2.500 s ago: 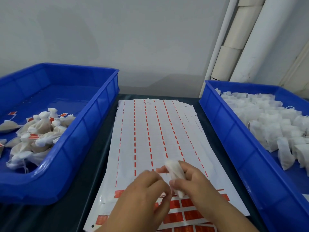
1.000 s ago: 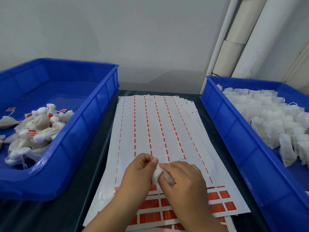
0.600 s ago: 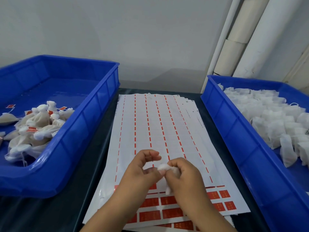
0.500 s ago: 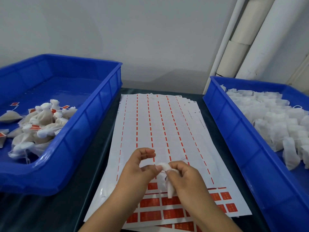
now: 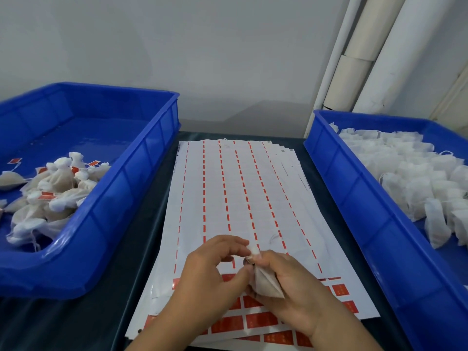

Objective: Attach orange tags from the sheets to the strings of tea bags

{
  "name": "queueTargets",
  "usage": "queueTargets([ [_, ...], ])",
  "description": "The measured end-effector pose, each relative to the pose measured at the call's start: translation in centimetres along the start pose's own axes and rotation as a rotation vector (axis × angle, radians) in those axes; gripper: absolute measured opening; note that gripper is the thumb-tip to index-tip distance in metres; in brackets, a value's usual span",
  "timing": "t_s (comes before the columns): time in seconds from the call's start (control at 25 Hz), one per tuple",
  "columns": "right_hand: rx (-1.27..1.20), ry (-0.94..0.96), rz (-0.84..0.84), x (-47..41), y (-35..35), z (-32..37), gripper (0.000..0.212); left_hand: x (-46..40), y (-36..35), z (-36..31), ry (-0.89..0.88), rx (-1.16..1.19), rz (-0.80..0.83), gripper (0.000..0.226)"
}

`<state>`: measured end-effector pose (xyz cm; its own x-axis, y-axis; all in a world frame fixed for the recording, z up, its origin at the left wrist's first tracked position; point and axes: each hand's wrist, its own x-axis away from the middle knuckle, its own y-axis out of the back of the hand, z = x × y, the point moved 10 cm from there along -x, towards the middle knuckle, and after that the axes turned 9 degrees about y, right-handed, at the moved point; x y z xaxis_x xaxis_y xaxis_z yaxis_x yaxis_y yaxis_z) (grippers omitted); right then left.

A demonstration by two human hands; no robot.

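A white tea bag point(image 5: 265, 282) is held over the near end of the tag sheet point(image 5: 240, 198), a white sheet with red dashed columns and rows of orange tags point(image 5: 258, 320) left at its near edge. My right hand point(image 5: 291, 292) grips the bag's body. My left hand point(image 5: 215, 272) pinches the bag's gathered top between thumb and fingertips. A thin string loop lies on the sheet just beyond my right hand.
A blue bin point(image 5: 106, 214) on the left holds several tagged tea bags point(image 5: 50, 188). A blue bin point(image 5: 359, 211) on the right holds a pile of untagged white tea bags point(image 5: 415, 183). White pipes point(image 5: 374, 51) stand against the wall at the back right.
Both hands have kept the same tea bag over the sheet. The bag has turned so its body hangs under my right hand, and my left fingers have closed on its top.
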<state>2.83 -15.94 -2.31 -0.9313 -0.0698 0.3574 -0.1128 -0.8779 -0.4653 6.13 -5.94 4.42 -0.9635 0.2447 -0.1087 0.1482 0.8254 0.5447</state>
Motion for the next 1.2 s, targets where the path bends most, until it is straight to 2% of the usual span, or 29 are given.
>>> queueTargets([
  [0.32,0.373,0.091,-0.07,0.4,0.5,1.2,0.029,-0.4,0.1,0.8,0.017,-0.283,0.109,0.013],
  [0.44,0.451,0.091,-0.088,0.6,0.9,1.4,0.023,-0.9,1.1,0.5,0.035,-0.382,0.073,0.012],
  [0.56,0.387,0.065,-0.115,0.8,1.3,1.1,0.008,-1.6,2.9,-0.2,0.004,-0.446,-0.056,0.008],
  [0.68,0.353,0.063,-0.082,0.9,1.5,1.1,0.019,-2.6,4.3,-0.2,0.019,-0.455,-0.131,0.005],
  [0.8,0.333,0.07,0.036,1.3,0.8,1.6,0.028,-3.0,4.3,-0.9,-0.026,-0.436,-0.124,0.011],
  [0.88,0.094,0.047,0.164,1.5,-0.6,1.8,0.017,-2.7,3.2,-2.5,-0.125,-0.43,-0.081,0.013],
  [0.92,-0.008,0.043,0.194,1.5,-1.1,1.9,0.018,-2.4,2.6,-3.2,-0.173,-0.436,-0.062,0.014],
  [1.0,-0.031,0.089,0.182,1.1,-1.0,2.2,0.022,-2.2,2.2,-4.0,-0.209,-0.432,-0.054,0.014],
  [1.08,0.001,0.144,0.117,0.5,-0.3,2.5,0.019,-2.3,2.7,-3.1,-0.141,-0.377,-0.083,0.008],
  [1.2,0.041,0.184,0.015,0.3,1.6,2.6,0.018,-1.6,1.6,1.1,0.081,-0.299,-0.039,0.024],
])
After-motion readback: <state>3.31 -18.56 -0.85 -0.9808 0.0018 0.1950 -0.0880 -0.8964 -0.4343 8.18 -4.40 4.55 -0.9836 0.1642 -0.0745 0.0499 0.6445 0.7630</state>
